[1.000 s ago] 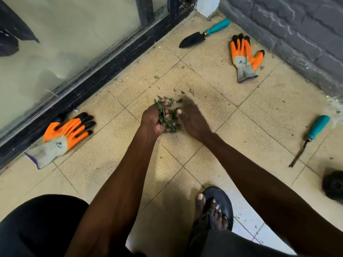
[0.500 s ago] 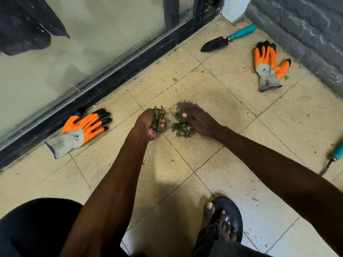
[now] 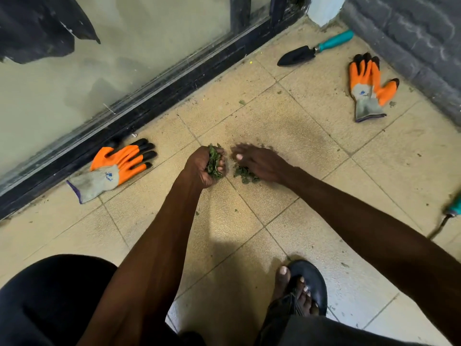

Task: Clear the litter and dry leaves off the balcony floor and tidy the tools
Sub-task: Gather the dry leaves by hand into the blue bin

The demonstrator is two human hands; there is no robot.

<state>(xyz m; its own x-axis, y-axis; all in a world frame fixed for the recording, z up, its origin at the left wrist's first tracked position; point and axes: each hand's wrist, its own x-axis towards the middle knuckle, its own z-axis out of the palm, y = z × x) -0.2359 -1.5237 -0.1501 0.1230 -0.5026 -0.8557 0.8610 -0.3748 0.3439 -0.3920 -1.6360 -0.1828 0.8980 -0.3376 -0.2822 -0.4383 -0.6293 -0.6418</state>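
My left hand (image 3: 203, 168) grips a fistful of leaves while my right hand (image 3: 259, 159), fingers spread, rakes the small leaf pile (image 3: 245, 174) on the floor tile (image 3: 287, 131), so scattered crumbs, both gloves (image 3: 117, 168) and the trowel (image 3: 311, 49) remain untidied.

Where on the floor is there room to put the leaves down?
Bare tiles lie between the orange glove by the black door frame and the left hand; also between the right arm and the other orange glove. It is crowded around the small green leaf pile under the right hand.
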